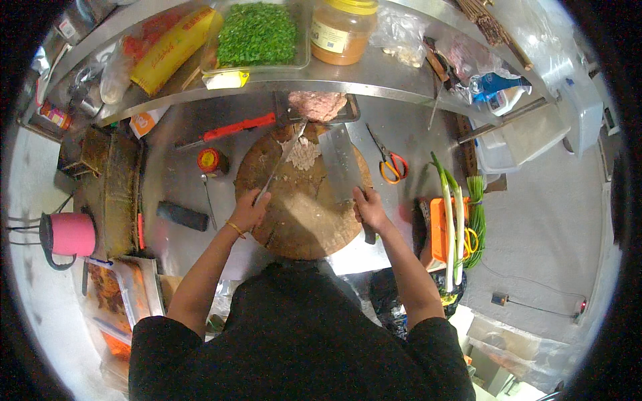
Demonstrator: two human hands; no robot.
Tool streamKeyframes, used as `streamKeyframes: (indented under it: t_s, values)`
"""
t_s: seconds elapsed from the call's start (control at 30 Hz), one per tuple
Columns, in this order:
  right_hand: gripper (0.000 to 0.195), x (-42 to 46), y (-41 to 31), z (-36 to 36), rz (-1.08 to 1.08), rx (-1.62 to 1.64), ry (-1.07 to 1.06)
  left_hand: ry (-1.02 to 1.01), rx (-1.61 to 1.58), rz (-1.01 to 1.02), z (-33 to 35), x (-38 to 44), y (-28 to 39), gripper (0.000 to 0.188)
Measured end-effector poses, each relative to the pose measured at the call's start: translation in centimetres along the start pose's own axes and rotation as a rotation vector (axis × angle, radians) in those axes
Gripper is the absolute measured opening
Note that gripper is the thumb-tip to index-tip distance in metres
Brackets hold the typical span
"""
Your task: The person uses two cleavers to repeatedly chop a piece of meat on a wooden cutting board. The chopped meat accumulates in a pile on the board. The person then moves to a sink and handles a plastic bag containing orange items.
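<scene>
My left hand grips the handle of a knife, seen nearly edge-on, its far end beside the meat. In my right hand is a cleaver with its broad blade turned flat toward me. Both blades are over a round wooden chopping block. Chopped pale meat lies on the block's far part, between the two blades. Just beyond the block, a mound of pink minced meat rests in a dark-rimmed tray, partly covered by the shelf edge.
Scissors lie right of the block, and scallions stand by an orange basket. Leftward are a red-lidded jar, a spoon and a red-handled tool. Overhead, a steel shelf holds chopped greens and a yellow-lidded jar.
</scene>
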State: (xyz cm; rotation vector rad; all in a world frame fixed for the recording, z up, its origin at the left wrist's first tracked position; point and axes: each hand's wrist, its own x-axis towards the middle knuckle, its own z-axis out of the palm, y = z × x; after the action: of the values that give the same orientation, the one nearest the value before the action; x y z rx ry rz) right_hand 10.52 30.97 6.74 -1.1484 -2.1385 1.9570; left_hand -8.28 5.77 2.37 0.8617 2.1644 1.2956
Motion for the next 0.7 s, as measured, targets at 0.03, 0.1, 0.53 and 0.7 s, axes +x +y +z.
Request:
streamKeyframes:
  t_s: [0.03, 0.1, 0.53, 0.7]
  values:
    - [0.023, -0.1, 0.6, -0.1, -0.211, -0.240, 0.117, -0.120, -0.252, -0.224, -0.8, -0.1, 0.5, 0.034]
    - [0.021, -0.5, 1.3, -0.1, -0.619, -0.723, 0.356, -0.241, -0.592, -0.479, -2.1, -0.4, 1.0, 0.031]
    - [0.021, 3.4, 1.7, -2.3, -1.017, -1.101, 0.163, -0.404, 0.231, -0.177, -11.4, -1.5, 7.4, 0.029]
    - [0.024, 4.0, 0.4, -2.6, -1.110, -1.159, 0.087, -0.434, 0.433, 0.228, -10.6, 0.5, 9.4, 0.029]
